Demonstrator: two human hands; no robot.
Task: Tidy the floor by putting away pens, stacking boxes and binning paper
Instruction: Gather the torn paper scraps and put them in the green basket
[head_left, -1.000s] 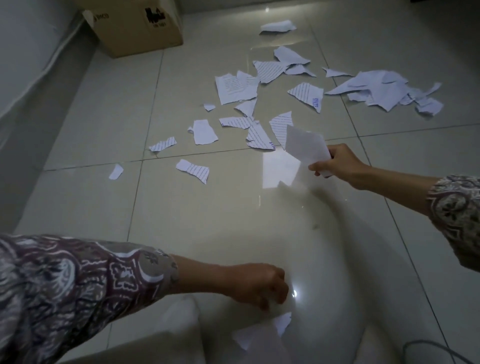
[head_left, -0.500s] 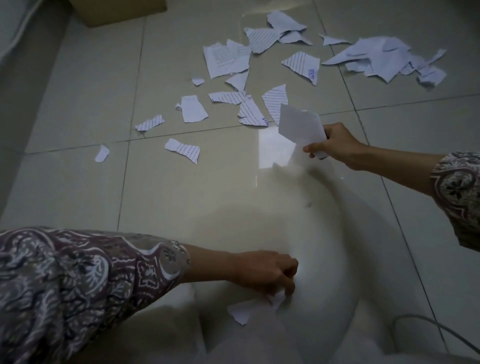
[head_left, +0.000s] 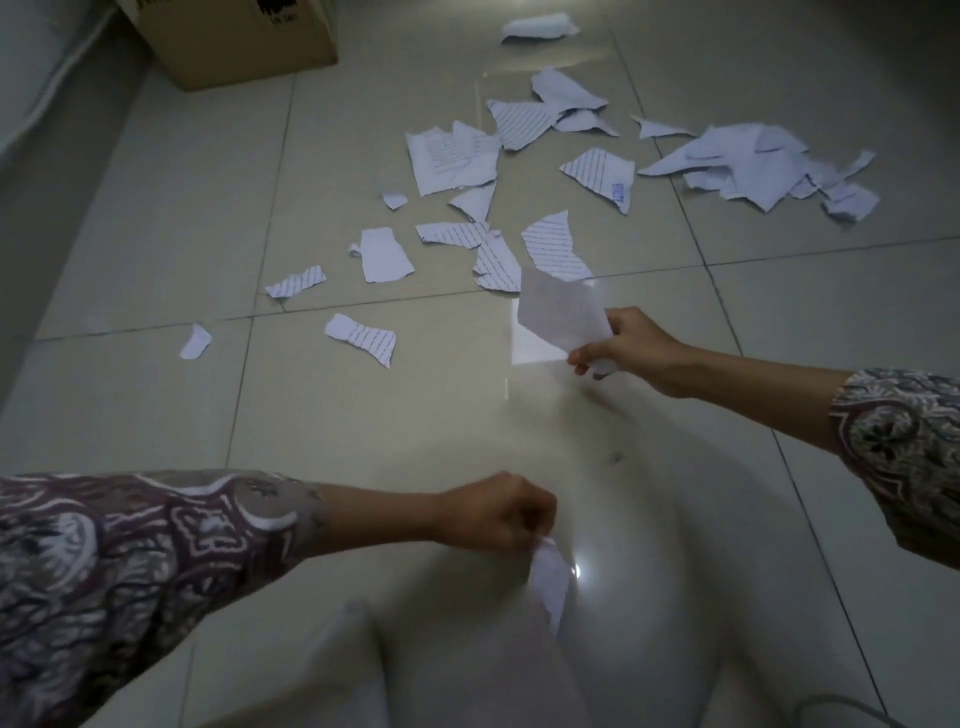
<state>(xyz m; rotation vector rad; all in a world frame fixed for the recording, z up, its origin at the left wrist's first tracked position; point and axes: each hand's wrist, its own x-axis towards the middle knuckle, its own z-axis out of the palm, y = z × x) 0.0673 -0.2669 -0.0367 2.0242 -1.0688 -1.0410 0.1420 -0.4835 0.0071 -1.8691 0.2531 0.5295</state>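
Note:
Torn paper scraps lie scattered over the tiled floor. My right hand (head_left: 631, 345) pinches a blank white piece of paper (head_left: 563, 314) and holds it just above the floor at mid right. My left hand (head_left: 498, 514) is curled round a small white scrap (head_left: 550, 577) that hangs below the fist, lifted off the floor near me. A lined scrap (head_left: 361, 338) and a tiny scrap (head_left: 196, 342) lie to the left. Several lined pieces (head_left: 553, 249) lie beyond my right hand. A pile of blank pieces (head_left: 753, 166) sits far right.
A cardboard box (head_left: 234, 47) stands at the far left by a pale wall. A crumpled paper (head_left: 540, 26) lies at the far edge. Pale cloth (head_left: 337, 675) fills the bottom middle, and a thin cable (head_left: 831, 709) curves at bottom right.
My left hand has picked the small scrap up off the floor and lifted it. My right hand still holds its paper in about the same place. The view tilted up.

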